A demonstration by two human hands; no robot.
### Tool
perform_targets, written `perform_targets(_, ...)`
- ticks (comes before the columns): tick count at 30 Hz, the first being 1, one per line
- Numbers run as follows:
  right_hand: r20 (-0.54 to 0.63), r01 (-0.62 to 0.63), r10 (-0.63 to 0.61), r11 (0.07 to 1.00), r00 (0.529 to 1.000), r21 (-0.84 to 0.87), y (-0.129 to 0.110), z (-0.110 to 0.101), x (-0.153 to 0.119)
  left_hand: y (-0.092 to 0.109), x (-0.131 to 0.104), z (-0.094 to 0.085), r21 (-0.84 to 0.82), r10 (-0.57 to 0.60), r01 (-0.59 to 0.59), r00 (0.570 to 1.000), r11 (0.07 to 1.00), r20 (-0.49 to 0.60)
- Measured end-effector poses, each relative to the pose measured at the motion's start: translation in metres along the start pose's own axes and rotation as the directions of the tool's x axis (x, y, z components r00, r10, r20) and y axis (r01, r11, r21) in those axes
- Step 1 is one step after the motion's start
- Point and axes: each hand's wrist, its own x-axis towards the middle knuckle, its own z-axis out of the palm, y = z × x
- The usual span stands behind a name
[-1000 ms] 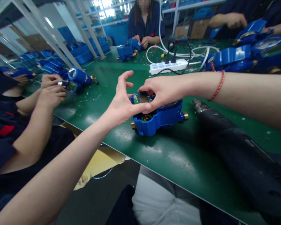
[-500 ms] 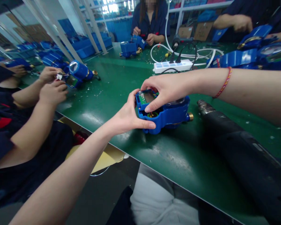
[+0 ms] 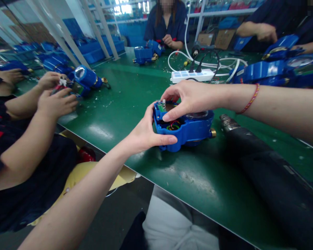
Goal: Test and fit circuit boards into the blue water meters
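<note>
A blue water meter [image 3: 195,126] with a brass fitting on its right end rests on the green table in front of me. Its left housing is uncovered, so a green circuit board [image 3: 161,107] and thin wires around a round part show inside. My left hand [image 3: 151,133] grips the housing's left end, thumb along the near side and fingers at the far side. Over the housing, my right hand [image 3: 181,100] pinches the circuit board between thumb and fingers; the fingertips on the far side are partly hidden.
A black power tool [image 3: 266,166] with a metal nozzle lies to the right. Behind the meter is a white power strip [image 3: 193,75] with cables. Co-workers sit left and across, among more blue meters [image 3: 87,78].
The circuit board is now tilted up more at its left end in my right hand. Both hands and the meter appear slightly lower and further right. A co-worker's hands at left have shifted.
</note>
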Motion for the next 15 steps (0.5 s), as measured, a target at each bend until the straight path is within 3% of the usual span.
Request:
perform_targets(6, -0.033, 0.093, -0.096, 0.992, 0.995, -0.085, -0.005, 0.002, -0.003, 0.003, -0.002, 0.000, 0.036, -0.014, 0.014, 1.000, 0.999, -0.007)
perform_targets(15, -0.050, 0.138, -0.133, 0.982, 0.990, 0.132, 0.008, 0.005, -0.003, -0.001, 0.000, 0.001, 0.050, -0.090, 0.093, 0.994, 0.994, -0.065)
